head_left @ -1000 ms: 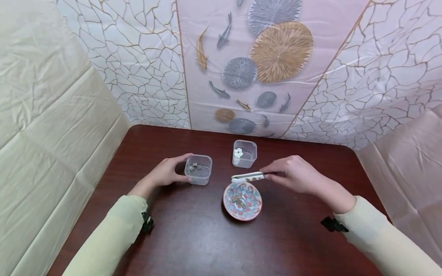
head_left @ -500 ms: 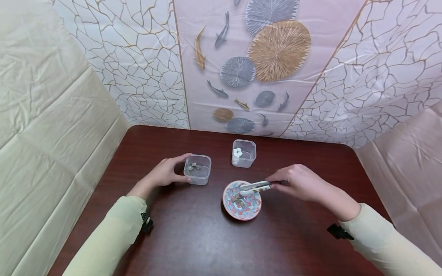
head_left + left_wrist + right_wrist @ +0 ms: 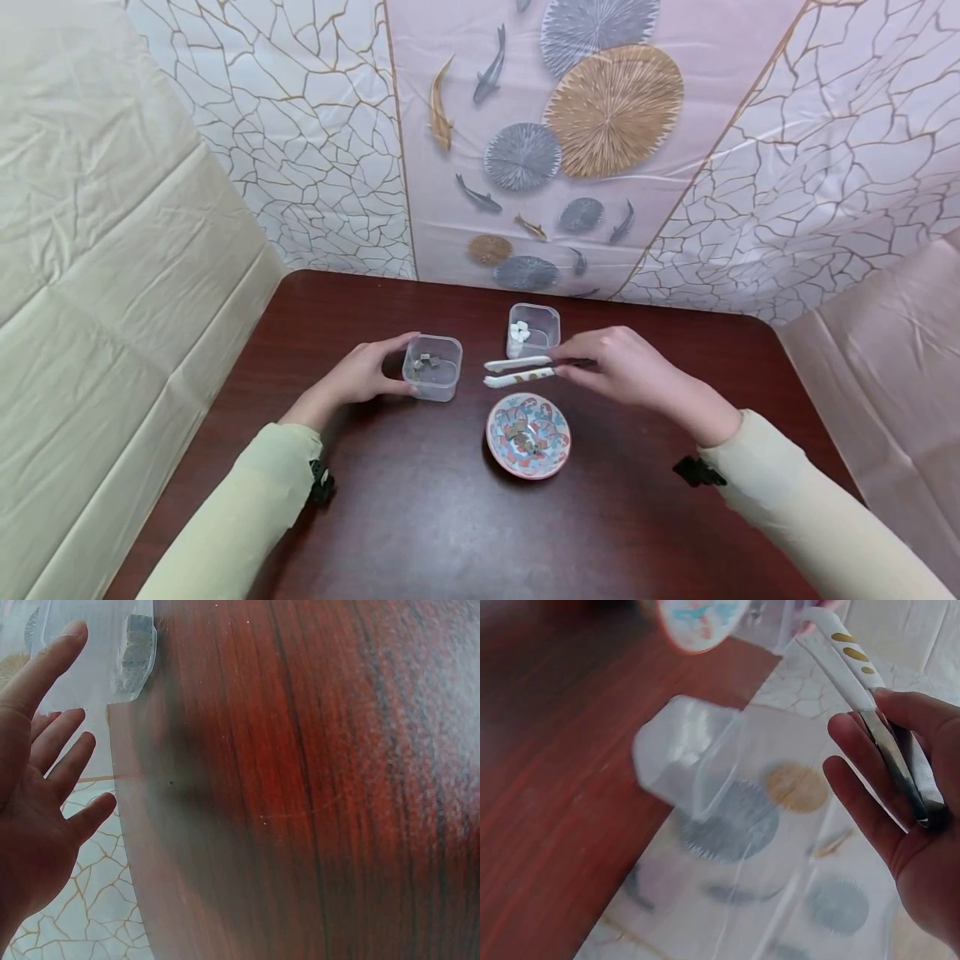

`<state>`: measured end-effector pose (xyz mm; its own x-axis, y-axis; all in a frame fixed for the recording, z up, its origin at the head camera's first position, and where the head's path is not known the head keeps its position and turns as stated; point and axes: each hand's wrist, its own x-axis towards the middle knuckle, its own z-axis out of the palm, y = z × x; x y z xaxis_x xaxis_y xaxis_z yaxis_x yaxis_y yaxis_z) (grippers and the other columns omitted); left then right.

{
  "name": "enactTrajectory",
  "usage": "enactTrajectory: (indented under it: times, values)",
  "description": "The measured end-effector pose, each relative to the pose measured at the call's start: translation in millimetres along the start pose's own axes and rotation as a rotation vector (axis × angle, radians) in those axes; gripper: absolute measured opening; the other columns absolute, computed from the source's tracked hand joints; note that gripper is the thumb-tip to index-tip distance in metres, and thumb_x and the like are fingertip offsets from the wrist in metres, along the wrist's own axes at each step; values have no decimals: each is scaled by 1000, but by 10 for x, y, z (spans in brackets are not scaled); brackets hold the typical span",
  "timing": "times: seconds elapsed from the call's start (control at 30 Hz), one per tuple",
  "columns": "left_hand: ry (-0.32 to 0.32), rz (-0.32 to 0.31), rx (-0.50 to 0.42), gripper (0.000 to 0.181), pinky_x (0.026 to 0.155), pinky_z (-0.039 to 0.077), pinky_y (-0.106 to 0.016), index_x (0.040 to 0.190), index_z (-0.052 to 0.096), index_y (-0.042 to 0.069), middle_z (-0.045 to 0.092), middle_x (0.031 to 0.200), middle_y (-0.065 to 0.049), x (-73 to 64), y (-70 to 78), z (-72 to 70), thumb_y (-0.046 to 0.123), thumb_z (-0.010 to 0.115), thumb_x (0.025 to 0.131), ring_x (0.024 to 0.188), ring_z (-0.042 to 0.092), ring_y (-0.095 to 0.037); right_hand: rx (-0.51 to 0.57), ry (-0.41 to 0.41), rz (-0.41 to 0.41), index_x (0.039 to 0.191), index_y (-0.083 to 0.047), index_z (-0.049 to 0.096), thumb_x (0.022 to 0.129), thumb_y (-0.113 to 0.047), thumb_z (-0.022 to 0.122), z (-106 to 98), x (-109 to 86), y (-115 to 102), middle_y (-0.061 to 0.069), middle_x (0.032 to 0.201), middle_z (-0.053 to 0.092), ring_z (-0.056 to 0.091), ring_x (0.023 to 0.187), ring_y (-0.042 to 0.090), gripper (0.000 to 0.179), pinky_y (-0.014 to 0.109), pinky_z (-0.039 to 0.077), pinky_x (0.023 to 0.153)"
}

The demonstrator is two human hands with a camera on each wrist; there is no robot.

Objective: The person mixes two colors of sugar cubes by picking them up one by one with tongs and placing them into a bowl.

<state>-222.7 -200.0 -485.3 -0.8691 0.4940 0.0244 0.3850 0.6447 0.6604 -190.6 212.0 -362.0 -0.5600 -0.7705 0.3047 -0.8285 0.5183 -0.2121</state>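
My left hand (image 3: 358,373) holds a clear plastic container (image 3: 433,392) between thumb and forefinger. Small brown-grey pieces (image 3: 425,360) lie inside it. In the left wrist view the thumb presses the container's wall (image 3: 82,684), while the other fingers spread loosely. My right hand (image 3: 618,367) pinches a pair of tongs (image 3: 521,377) with white, gold-patterned arms and metal handles. Their tips point left above the far side of a patterned bowl (image 3: 557,457), spread apart with nothing visible between them. Several brown pieces (image 3: 517,428) sit in the bowl.
Behind the tongs stands a second clear container (image 3: 547,319) with several white pieces (image 3: 519,332) in it, partly overlapped by the right hand. Everything rests on a dark red-brown table (image 3: 420,508). Patterned cloth (image 3: 322,150) hangs along the table's far edge.
The tongs dipped into the bowl, then rose away up and to the left, their tips now spread. Another brown piece appears in the bowl. The left hand stays on its container.
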Motion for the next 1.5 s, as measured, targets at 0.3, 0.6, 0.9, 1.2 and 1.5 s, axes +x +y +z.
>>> enactTrajectory:
  times: [0.3,0.6,0.9,1.2,1.5]
  values:
    - [2,5,18,94,116,45,-54,163,47,13,61,154,-10,16,-10,-17,33,94,84,141,57,-32,-77,-12,-99,114,-10,82,94,-13,82,241,638,-84,1,102,80,75,86,19,20,44,59,71]
    - [19,44,5,95,114,45,-57,161,49,12,62,152,-11,10,-32,-16,38,94,82,139,59,-35,-180,-102,-116,112,-12,82,94,-13,82,494,1005,-127,0,102,79,76,87,20,18,43,60,70]
    - [8,23,-7,94,115,45,-57,161,49,13,62,152,-10,13,-23,-22,35,94,82,139,59,-33,-295,-154,-167,103,-15,80,95,-11,79,704,1209,-164,-1,99,78,75,86,21,8,43,59,69]
    - [0,4,6,94,116,45,-54,162,48,13,62,153,-8,10,-3,-14,34,94,83,139,59,-30,-440,-113,-246,89,-18,79,95,-4,71,818,1302,-221,-2,84,73,73,76,18,18,40,58,61]
    - [7,15,0,93,115,46,-54,162,48,12,62,153,-8,3,-4,-7,34,94,84,138,59,-30,-517,-156,-273,91,-18,80,94,-2,71,848,1383,-312,-2,86,73,71,78,20,19,39,58,63]
